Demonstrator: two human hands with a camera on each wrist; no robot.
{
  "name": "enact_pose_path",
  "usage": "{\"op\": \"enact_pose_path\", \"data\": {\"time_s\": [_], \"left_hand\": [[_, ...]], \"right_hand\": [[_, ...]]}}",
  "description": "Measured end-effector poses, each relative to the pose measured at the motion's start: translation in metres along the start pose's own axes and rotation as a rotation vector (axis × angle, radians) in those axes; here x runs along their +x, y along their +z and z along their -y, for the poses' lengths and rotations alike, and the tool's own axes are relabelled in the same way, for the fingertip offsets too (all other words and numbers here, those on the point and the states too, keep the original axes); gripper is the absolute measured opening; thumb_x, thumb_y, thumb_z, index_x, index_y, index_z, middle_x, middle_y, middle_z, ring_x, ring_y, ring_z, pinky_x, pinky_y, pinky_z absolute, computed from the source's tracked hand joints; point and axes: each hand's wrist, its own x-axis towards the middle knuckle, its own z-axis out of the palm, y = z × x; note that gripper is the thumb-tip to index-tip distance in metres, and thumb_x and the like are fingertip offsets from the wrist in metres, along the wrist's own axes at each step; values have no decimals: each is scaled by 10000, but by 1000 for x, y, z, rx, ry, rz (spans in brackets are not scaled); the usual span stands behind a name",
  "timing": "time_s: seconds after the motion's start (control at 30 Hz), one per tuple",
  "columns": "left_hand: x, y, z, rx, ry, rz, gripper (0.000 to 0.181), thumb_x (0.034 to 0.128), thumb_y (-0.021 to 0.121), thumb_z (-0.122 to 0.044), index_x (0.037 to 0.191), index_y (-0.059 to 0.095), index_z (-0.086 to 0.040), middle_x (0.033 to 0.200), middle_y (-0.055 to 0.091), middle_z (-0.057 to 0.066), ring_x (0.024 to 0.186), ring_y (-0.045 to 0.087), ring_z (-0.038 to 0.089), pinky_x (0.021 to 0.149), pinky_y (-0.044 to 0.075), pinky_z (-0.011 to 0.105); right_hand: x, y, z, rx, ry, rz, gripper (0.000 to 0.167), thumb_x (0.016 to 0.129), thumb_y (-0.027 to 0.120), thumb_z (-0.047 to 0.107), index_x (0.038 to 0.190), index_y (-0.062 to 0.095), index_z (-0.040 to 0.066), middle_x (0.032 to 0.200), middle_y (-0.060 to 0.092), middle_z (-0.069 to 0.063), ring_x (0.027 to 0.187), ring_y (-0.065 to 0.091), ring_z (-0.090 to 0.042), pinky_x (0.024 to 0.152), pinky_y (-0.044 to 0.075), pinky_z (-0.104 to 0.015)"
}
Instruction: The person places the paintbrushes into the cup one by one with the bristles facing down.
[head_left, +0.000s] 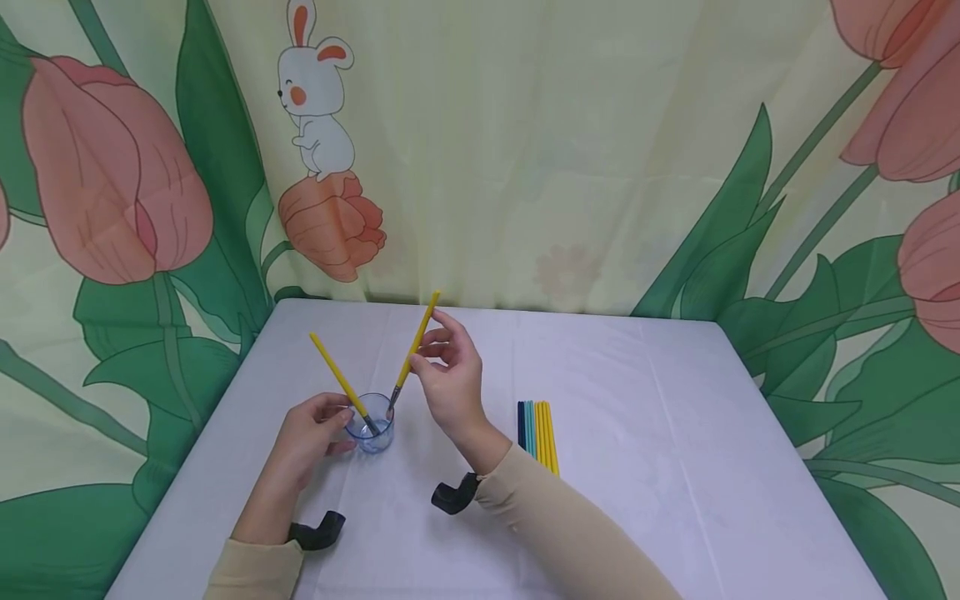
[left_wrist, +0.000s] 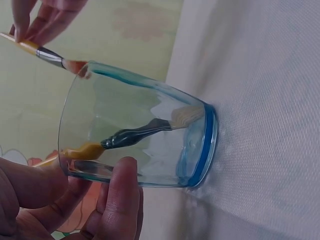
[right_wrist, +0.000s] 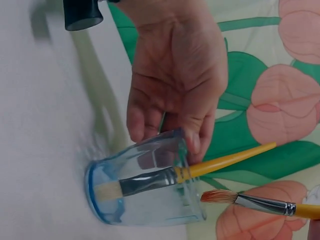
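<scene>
Thumb and fingers of my left hand grip the side of a clear bluish glass that stands upright on the table. Inside the glass leans a yellow-handled paintbrush, its pale bristles down at the bottom, as the left wrist view shows. My right hand pinches a second yellow paintbrush by its handle, tilted with the bristles down. Those reddish-brown bristles are at the rim of the glass in the right wrist view. Whether they touch it, I cannot tell.
Right of my right wrist lies a row of slim sticks, dark blue, teal and yellow, partly behind the sleeve. A white cloth covers the table. A curtain printed with tulips and a rabbit hangs behind it.
</scene>
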Motion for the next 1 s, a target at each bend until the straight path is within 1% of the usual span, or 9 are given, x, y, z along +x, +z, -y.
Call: {"op": "enact_pose_path", "data": {"time_s": [0.17,0.33,0.5,0.6,0.7,0.93,1.0], "left_hand": [[1,0,0,5,-2,-1,360,1094,630,-147,1437,610,-37,1327,615,242,1136,690,301,775,691,289],[1,0,-1,9,2,-2,361,1093,633,-153,1434,613,-37,1334,622,242,1134,698,311,775,692,290],[1,0,-2,8,9,0,359,1092,632,-154,1430,615,-35,1333,625,242,1129,703,311,778,692,290],[1,-1,-2,4,11,2,361,1091,633,-154,1431,615,-33,1337,626,245,1133,703,315,780,693,292],[2,-1,-1,3,12,1,364,1091,633,-156,1433,614,-34,1344,626,248,1146,701,324,779,693,292],[2,0,1,2,1,-2,358,1092,634,-155,1430,618,-39,1356,626,251,1173,697,342,778,691,288],[2,1,2,1,-2,-2,355,1091,635,-153,1428,621,-40,1355,628,249,1174,696,340,778,691,289]], "right_hand": [[-2,4,-11,-51,22,37,659,932,741,-112,1486,602,216,1162,631,-176,1028,678,-182,854,681,-262],[-4,10,-19,-115,34,75,646,923,740,-114,1466,633,218,1152,651,-179,1027,674,-189,819,644,-202],[-5,14,-28,-151,76,89,654,922,732,-120,1457,655,248,1141,668,-151,1012,686,-194,801,617,-180],[-6,16,-32,-174,97,106,661,930,729,-113,1460,653,275,1150,671,-135,1031,689,-211,817,612,-182],[-7,17,-36,-199,99,121,657,944,723,-100,1472,643,284,1158,674,-130,1048,691,-223,832,608,-189],[-9,19,-44,-253,92,131,651,955,718,-83,1497,623,264,1163,683,-100,1044,703,-190,862,624,-214],[-11,19,-46,-276,90,144,649,962,715,-75,1512,609,253,1187,705,-90,1071,719,-202,881,633,-227]]}}
